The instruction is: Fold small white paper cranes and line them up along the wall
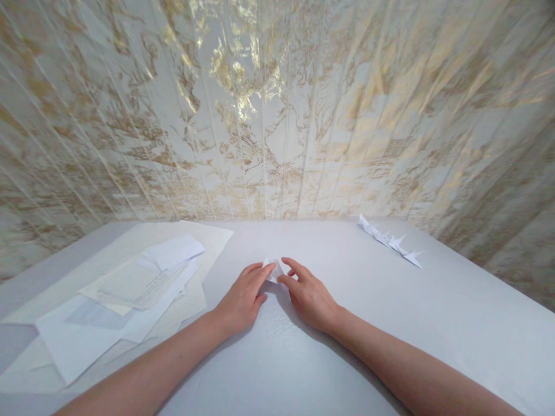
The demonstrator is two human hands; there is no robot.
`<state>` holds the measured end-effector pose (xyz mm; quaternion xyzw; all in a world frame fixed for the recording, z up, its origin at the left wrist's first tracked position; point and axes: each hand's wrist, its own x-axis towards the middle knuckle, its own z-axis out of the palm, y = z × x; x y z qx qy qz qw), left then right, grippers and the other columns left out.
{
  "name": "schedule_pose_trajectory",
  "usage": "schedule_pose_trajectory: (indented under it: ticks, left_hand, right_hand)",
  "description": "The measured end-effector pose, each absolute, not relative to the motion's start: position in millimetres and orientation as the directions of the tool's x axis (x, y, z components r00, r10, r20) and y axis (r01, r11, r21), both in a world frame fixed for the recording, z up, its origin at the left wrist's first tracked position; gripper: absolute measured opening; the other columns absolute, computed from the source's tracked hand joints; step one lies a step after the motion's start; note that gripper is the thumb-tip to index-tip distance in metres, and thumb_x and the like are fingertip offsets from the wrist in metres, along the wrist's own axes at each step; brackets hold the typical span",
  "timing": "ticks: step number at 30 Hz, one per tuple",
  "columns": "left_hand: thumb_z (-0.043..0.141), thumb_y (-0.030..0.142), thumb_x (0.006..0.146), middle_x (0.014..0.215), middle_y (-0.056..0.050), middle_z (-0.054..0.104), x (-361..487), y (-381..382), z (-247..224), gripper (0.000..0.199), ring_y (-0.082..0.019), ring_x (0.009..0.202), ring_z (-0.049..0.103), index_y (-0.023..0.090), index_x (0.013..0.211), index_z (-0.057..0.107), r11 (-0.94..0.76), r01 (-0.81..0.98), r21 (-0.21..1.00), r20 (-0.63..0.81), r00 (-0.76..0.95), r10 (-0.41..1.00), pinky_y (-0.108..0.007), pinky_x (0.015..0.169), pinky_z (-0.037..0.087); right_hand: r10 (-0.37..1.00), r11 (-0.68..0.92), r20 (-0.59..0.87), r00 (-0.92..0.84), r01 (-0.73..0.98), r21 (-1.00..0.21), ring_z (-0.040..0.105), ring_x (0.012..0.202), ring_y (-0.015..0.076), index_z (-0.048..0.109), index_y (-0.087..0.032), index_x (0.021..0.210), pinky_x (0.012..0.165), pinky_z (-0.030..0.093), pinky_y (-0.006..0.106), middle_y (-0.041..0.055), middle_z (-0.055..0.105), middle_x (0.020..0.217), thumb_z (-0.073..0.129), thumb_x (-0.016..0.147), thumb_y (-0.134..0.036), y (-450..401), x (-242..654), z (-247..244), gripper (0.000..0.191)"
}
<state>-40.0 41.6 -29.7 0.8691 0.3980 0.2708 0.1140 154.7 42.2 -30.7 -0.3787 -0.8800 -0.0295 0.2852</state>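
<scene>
Both hands press on a small folded paper [274,270] that lies flat on the table [455,312], near its middle. The left hand [243,297] puts its fingertips on the left edge of the paper; the right hand [309,296] touches the right edge with the index finger – the fingers are stretched and pressing down, not closed around the paper. Left of the hands lies a loose pile of sheets [125,294]. Far right, near the wall [277,104], a row of folded paper figures [390,240] – well apart from the hands.
</scene>
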Motion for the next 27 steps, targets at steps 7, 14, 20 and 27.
schedule_pose_trajectory:
  ticks: [7, 14, 20, 27]
  left_hand:
    - [0.048, 0.005, 0.075, 0.101, -0.008, 0.061, -39, 43, -30, 0.049, -0.019, 0.097, 0.053, 0.015, 0.123, 0.041, -0.611, 0.633, 0.475, 0.331, 0.515, 0.791, -0.040, 0.092, 0.042]
    - [0.049, 0.003, 0.074, 0.092, -0.006, 0.064, -37, 32, -21, 0.027, -0.018, 0.090, 0.055, 0.017, 0.091, 0.065, -0.662, 0.640, 0.390, 0.313, 0.584, 0.749, -0.033, 0.083, 0.044]
    - [0.053, 0.005, 0.072, 0.093, -0.005, 0.065, -31, 10, -17, 0.023, -0.019, 0.089, 0.056, 0.019, 0.084, 0.067, -0.659, 0.625, 0.418, 0.290, 0.596, 0.749, -0.035, 0.083, 0.042]
    - [0.051, 0.015, 0.079, 0.090, -0.003, 0.063, -27, 7, -12, 0.016, -0.018, 0.089, 0.054, 0.018, 0.070, 0.065, -0.519, 0.661, 0.542, 0.209, 0.492, 0.845, -0.033, 0.082, 0.041]
  right_hand:
    - [0.521, 0.698, 0.629, -0.577, 0.712, 0.074, 0.033, 0.121, 0.0331, 0.064, -0.018, 0.079, 0.090, 0.035, 0.049, 0.0103, 0.044, 0.132, 0.053, 0.077, -0.008, 50, 166, -27, 0.015]
    - [0.450, 0.849, 0.534, -0.716, 0.528, -0.008, 0.054, 0.101, 0.0188, 0.056, -0.017, 0.080, 0.097, 0.025, 0.042, 0.0051, 0.066, 0.088, 0.041, 0.084, -0.006, 27, 180, -21, 0.019]
    - [0.558, 0.828, 0.416, -0.718, 0.511, -0.230, 0.056, 0.076, 0.0156, 0.053, -0.017, 0.083, 0.081, 0.037, 0.033, 0.0059, 0.061, 0.077, 0.037, 0.085, -0.008, 0, 188, -19, 0.018]
    - [0.837, 0.536, 0.241, -0.491, 0.652, -0.537, 0.050, 0.068, 0.0148, 0.054, -0.017, 0.070, 0.066, 0.038, 0.026, 0.0026, 0.057, 0.067, 0.039, 0.088, -0.022, 6, 178, -18, 0.024]
